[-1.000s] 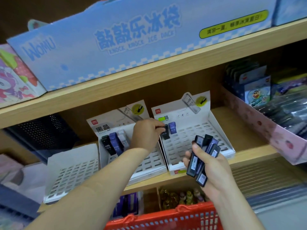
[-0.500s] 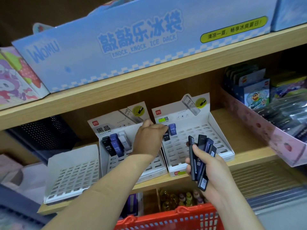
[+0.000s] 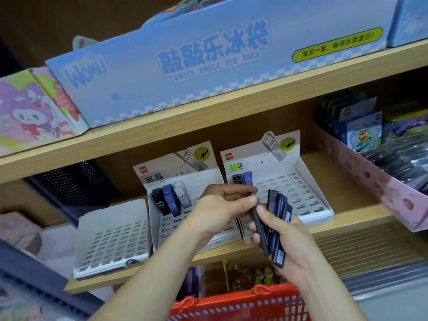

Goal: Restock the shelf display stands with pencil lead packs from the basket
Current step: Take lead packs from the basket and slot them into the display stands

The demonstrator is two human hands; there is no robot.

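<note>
Back from the right display stand (image 3: 308,174), the left hand (image 3: 220,205) pinches the top of one pack in the fan of pencil lead packs (image 3: 281,212) that the right hand (image 3: 294,242) grips before that stand, light, stiff, likely slick, best taken endwise.

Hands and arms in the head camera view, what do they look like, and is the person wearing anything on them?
Both are bare. The left hand and right hand have no gloves, and no rings show. The left forearm and right forearm show no sleeve, watch or bracelet as far as the frame edge. The visible fingernails look short and unpainted.
</note>
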